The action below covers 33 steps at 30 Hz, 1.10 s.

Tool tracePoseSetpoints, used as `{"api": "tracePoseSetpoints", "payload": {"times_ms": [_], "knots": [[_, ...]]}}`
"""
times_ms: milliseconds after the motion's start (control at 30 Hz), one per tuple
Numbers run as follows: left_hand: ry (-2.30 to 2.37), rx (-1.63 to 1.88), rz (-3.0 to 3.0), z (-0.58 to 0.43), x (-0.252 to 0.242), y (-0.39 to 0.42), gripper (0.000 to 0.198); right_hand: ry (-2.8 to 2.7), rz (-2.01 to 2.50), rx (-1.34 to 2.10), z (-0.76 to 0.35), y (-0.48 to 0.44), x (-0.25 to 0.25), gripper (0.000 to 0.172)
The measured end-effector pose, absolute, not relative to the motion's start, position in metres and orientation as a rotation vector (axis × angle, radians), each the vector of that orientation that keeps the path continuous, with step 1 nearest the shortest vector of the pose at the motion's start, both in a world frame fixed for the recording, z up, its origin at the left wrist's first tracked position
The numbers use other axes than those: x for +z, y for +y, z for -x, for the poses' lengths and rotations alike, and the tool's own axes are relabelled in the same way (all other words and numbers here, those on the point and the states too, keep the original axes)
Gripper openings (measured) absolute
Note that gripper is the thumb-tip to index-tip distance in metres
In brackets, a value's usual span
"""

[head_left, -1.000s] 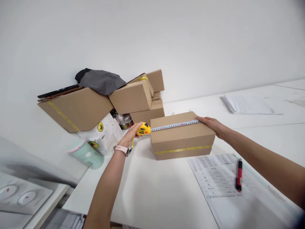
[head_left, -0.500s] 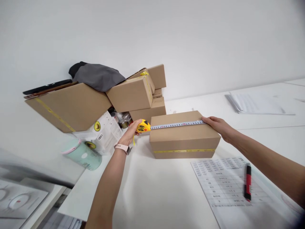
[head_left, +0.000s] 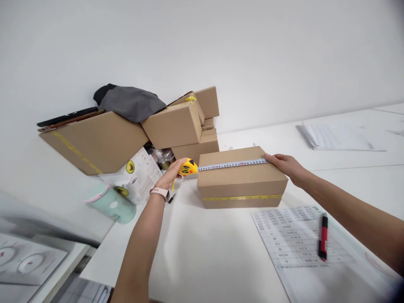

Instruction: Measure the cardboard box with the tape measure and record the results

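Note:
A closed cardboard box (head_left: 241, 185) with yellow tape along its front side lies on the white table (head_left: 202, 252). My left hand (head_left: 170, 174), with a pink watch band at the wrist, grips the yellow case of a tape measure (head_left: 188, 167) at the box's left end. The metal blade (head_left: 232, 164) is drawn out across the top of the box. At the right end, my right hand (head_left: 285, 166) pinches the blade's tip against the box edge.
Behind on the left, several cardboard boxes (head_left: 172, 126) are stacked, with grey cloth (head_left: 131, 103) on top. A mint container (head_left: 113, 205) stands near the left edge. Printed sheets (head_left: 290, 240) with a red-black marker (head_left: 323, 237) lie front right; more papers (head_left: 337, 135) lie behind.
Both hands keep hold of the tape measure across the box. The view has shifted slightly, and a dark pen now shows beside my left wrist.

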State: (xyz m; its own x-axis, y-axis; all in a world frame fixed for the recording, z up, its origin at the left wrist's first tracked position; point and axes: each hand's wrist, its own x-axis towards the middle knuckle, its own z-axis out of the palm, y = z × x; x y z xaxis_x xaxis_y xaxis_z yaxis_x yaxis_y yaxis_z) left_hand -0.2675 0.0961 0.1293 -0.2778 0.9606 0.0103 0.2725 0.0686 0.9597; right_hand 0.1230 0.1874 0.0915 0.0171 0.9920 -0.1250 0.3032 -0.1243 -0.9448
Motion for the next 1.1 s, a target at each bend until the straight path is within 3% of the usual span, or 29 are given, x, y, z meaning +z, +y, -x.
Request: {"api": "tracePoseSetpoints", "payload": {"times_ms": [300, 500, 733, 867, 967, 1100], "knots": [[1.663, 1.146, -1.285, 0.270, 0.131, 0.095, 0.056, -1.430, 1.546, 1.096, -0.126, 0.189, 0.091, 0.041], [1.704, 1.133, -1.343, 0.259, 0.143, 0.086, 0.054, -1.535, 1.658, 0.847, -0.126, 0.184, 0.097, 0.046], [1.589, 1.023, -1.399, 0.219, 0.171, 0.011, 0.060, -1.460, 1.450, 0.819, -0.132, 0.190, 0.120, 0.041], [1.082, 0.789, -1.179, 0.159, 0.144, -0.051, 0.064, -1.648, 1.222, 0.857, -0.118, 0.192, 0.135, 0.045], [0.833, 0.905, -0.995, 0.109, 0.108, -0.069, 0.064, -1.870, 1.169, 0.931, -0.094, 0.200, 0.142, 0.049], [0.782, 1.154, -0.870, 0.063, 0.090, -0.053, 0.056, -2.075, 1.290, 0.726, -0.061, 0.227, 0.147, 0.046]]}}
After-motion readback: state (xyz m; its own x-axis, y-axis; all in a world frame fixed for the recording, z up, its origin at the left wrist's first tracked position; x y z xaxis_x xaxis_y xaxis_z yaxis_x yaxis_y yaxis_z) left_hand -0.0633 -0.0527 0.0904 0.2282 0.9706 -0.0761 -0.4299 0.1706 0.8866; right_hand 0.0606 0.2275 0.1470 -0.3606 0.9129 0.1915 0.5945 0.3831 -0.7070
